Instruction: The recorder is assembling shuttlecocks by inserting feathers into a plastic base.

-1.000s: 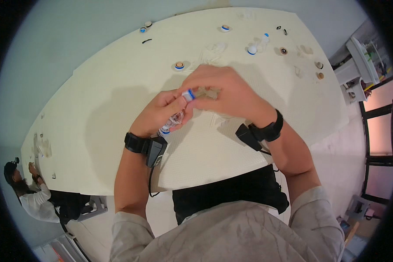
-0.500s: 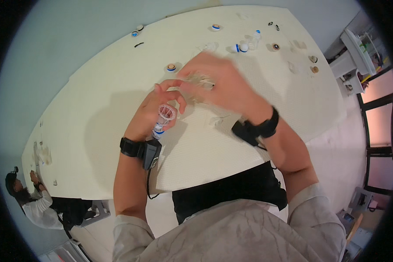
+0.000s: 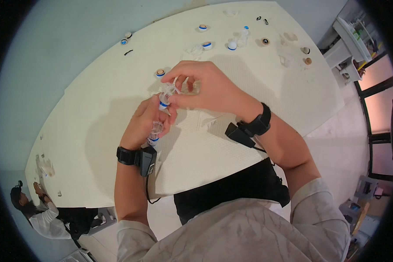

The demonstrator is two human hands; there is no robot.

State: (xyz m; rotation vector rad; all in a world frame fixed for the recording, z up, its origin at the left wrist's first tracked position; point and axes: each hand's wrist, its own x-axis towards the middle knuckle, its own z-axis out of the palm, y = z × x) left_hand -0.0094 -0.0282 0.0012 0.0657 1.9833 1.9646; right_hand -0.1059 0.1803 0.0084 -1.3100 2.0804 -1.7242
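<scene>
My left hand (image 3: 145, 120) pinches a small clear plastic piece with a blue and white end (image 3: 163, 103) at its fingertips. Lower down, against the same hand's curled fingers, is a second clear piece with a blue-banded base (image 3: 154, 133); whether those fingers grip it is unclear. My right hand (image 3: 212, 87) meets the left one, its thumb and forefinger closed about a clear, thin-walled plastic part (image 3: 171, 89) directly above the blue and white end. Just beyond the fingers, a blue-rimmed cap with a tan top (image 3: 160, 73) lies on the white table (image 3: 105, 131).
Toward the back lie more blue-rimmed caps (image 3: 206, 45), a white round-topped piece (image 3: 232, 45), a clear bottle-like piece (image 3: 243, 37) and crumpled clear plastic (image 3: 192, 52). Small round pieces (image 3: 308, 61) sit at the right. Another person (image 3: 43, 214) sits at the far left edge.
My right hand has come in to the left fingertips and closed there. A blue and white end now shows between the hands. One blue-rimmed cap at the back has shifted left, apart from the white piece.
</scene>
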